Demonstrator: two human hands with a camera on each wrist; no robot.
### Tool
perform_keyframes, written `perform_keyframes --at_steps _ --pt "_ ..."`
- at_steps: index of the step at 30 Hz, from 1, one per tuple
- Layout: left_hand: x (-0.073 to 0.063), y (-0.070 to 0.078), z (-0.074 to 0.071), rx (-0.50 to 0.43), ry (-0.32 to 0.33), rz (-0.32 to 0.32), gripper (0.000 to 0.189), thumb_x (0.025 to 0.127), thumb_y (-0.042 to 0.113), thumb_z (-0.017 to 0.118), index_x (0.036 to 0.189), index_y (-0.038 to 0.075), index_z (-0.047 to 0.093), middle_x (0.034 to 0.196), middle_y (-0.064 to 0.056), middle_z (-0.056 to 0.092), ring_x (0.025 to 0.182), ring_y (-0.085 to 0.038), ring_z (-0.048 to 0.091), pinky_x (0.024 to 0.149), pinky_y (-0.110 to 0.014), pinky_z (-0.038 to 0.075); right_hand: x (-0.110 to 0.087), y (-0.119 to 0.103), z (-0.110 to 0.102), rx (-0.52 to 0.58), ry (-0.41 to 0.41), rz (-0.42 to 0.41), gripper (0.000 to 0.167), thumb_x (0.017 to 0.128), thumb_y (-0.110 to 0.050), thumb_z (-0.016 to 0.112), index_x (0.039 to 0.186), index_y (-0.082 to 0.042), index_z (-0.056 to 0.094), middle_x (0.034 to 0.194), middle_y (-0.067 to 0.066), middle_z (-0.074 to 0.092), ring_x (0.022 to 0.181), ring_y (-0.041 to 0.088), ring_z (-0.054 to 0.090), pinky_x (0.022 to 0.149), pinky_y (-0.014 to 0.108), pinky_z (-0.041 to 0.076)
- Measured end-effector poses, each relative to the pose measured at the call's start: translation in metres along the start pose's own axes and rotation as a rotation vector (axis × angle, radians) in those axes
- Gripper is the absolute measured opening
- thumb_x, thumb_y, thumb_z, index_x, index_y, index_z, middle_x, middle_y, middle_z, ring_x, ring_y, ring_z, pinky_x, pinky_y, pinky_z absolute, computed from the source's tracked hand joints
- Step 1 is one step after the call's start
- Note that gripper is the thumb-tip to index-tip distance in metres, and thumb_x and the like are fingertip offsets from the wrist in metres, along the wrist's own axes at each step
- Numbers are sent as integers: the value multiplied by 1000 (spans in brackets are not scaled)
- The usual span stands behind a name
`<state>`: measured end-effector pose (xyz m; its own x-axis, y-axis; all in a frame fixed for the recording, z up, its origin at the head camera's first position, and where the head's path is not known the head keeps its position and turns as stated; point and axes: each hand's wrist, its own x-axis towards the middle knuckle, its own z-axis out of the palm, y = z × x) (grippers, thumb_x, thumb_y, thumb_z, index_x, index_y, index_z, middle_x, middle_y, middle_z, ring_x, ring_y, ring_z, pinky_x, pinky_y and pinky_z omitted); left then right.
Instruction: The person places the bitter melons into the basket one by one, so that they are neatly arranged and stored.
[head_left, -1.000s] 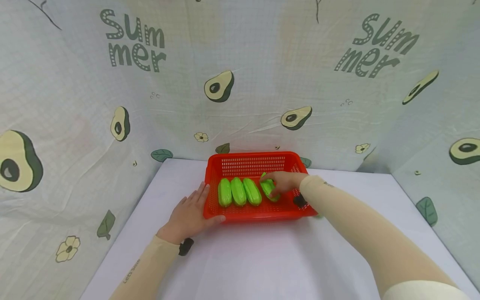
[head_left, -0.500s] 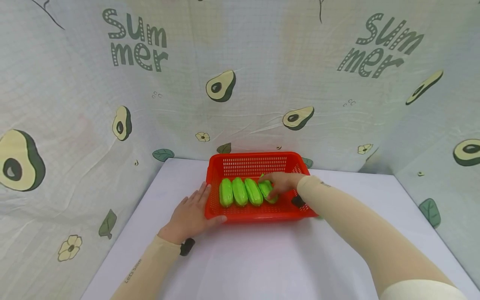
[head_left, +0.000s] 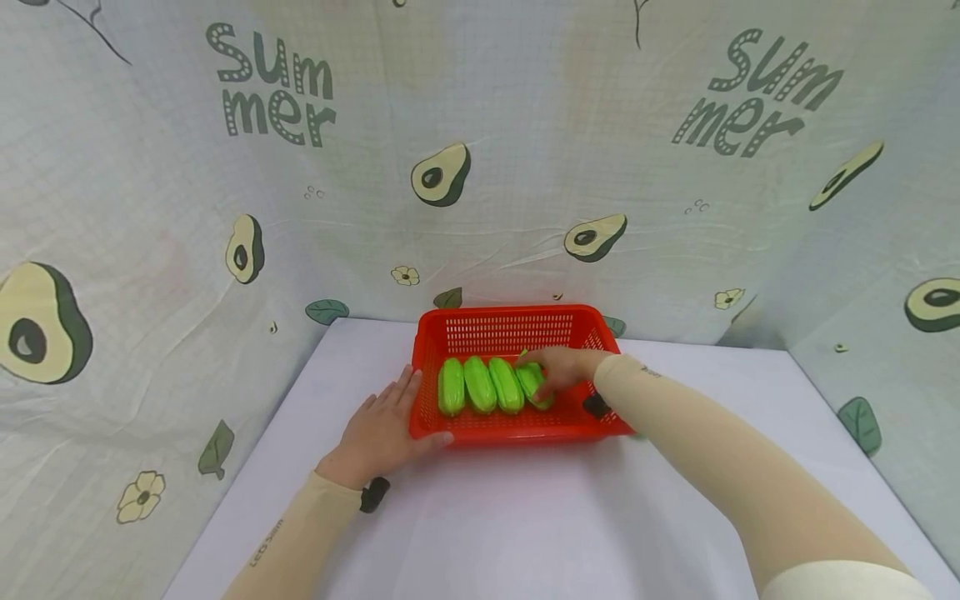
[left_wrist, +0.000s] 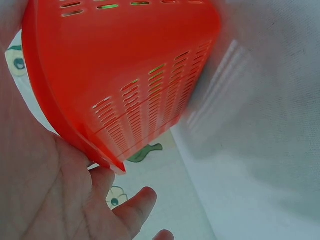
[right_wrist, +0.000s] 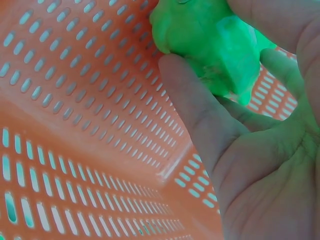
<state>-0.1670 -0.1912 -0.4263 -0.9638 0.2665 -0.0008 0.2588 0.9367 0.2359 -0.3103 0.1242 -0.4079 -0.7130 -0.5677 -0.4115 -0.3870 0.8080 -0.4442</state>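
Observation:
My right hand reaches into a red plastic basket and holds a long green ribbed vegetable between thumb and fingers. In the right wrist view the fingers curve around that vegetable, with the basket's slotted wall beside it. Three similar green vegetables lie side by side to its left, roughly parallel. My left hand rests on the basket's left rim with straight fingers, its thumb at the front corner. In the left wrist view the rim touches the palm.
The basket stands near the back of a white table. Behind it hangs a pale cloth with printed avocados and lettering. A small bit of something green shows outside the basket's front right corner, mostly hidden by the right sleeve.
My right hand has moved the held vegetable slightly left, closing the gap to its neighbour. Over the last half second the hands have barely moved. The left hand stays on the rim.

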Motion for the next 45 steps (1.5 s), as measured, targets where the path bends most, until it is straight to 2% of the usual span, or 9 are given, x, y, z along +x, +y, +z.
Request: perform_keyframes --at_steps 15,23,26,30,32,35,41,45 --pt "-1 2 -1 2 7 8 114 82 84 47 159 4 18 164 -15 16 142 -43 32 110 -62 29 -6 1 -4 -18 -6 -15 71 87 -27 79 150 -20 47 145 6 49 133 30 43 107 52 40" --pt "-1 2 0 -1 12 11 114 82 83 48 159 4 18 164 -16 17 142 -43 32 109 -63 30 -27 0 -29 -14 25 -44 72 90 -25 76 153 -19 42 153 10 43 138 34 38 107 55 38" --pt "-1 3 0 -3 12 9 113 82 82 49 159 4 18 164 -16 17 142 -43 32 109 -63 30 -43 0 -40 -4 62 -57 73 91 -25 74 154 -20 40 154 11 40 136 33 40 105 54 40" --pt "-2 3 -1 -3 12 5 114 82 82 48 159 4 19 164 -16 17 142 -43 32 109 -63 29 -75 2 -52 35 121 -65 74 90 -23 75 155 -21 39 150 12 44 118 28 58 96 46 50" --pt "-1 3 -1 -3 12 2 114 82 83 48 159 4 18 164 -15 17 142 -43 32 110 -63 29 -93 6 -55 58 153 -58 74 90 -21 76 154 -20 40 149 14 45 110 27 62 90 43 54" --pt "-1 2 -1 1 12 -1 115 81 84 47 159 4 18 164 -16 17 142 -43 32 109 -63 29 -120 19 -57 122 192 -43 73 91 -17 74 154 -18 39 149 18 43 113 34 61 83 41 58" --pt "-1 2 -1 0 3 -13 117 80 85 47 159 5 17 164 -15 16 143 -42 30 110 -63 29 -163 60 -44 185 266 7 72 93 -22 73 155 -16 37 151 24 39 119 41 57 79 45 59" --pt "-1 2 -1 -4 6 -13 117 79 85 48 159 4 18 164 -16 16 142 -42 30 109 -64 29 -177 82 -24 182 293 54 73 93 -30 73 154 -14 37 150 27 39 118 43 58 79 49 58"
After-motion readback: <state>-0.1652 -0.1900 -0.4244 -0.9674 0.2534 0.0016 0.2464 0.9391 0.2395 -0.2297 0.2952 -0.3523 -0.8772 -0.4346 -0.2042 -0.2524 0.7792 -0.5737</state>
